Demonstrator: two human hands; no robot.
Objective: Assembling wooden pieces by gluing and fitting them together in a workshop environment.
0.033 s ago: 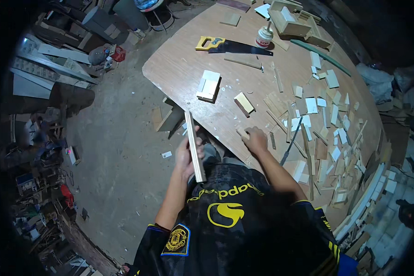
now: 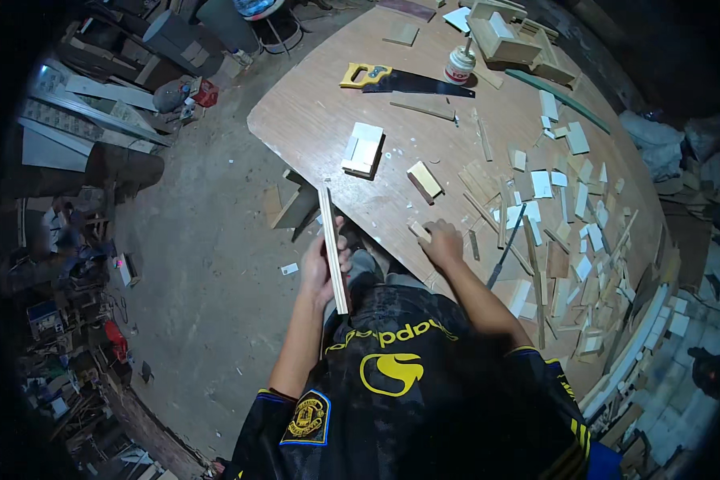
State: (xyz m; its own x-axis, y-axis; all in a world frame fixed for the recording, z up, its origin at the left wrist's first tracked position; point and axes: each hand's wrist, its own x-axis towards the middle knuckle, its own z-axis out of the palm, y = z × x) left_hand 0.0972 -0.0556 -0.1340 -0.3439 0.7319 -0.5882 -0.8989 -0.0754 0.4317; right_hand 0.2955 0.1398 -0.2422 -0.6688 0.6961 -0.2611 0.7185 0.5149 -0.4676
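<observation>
In my left hand point(image 2: 320, 268) is a long, narrow piece of wood point(image 2: 334, 252) with pale, layered-looking edges. The fingers wrap round its middle, and it hangs off the table's near left edge, its far end close to the tabletop. My right hand point(image 2: 444, 244) rests at the near edge of the table, its fingers closed on a small pale wooden block point(image 2: 418, 231). Beyond it lies a cream-topped block with a dark side point(image 2: 425, 182). A white-topped block point(image 2: 363, 148) sits further left. A thin dark strip point(image 2: 474, 245) is just right of my right hand.
The wooden table point(image 2: 296, 120) carries a yellow-handled saw point(image 2: 408, 81), a glue jar point(image 2: 459, 66) and wooden boxes point(image 2: 508, 48). Many offcuts point(image 2: 584, 232) and a dark rod point(image 2: 507, 246) crowd its right side. Beneath its left edge stands a wooden piece point(image 2: 292, 206).
The long piece of wood in my left hand has shifted slightly left and away from me. The small block under my right fingers has moved a little.
</observation>
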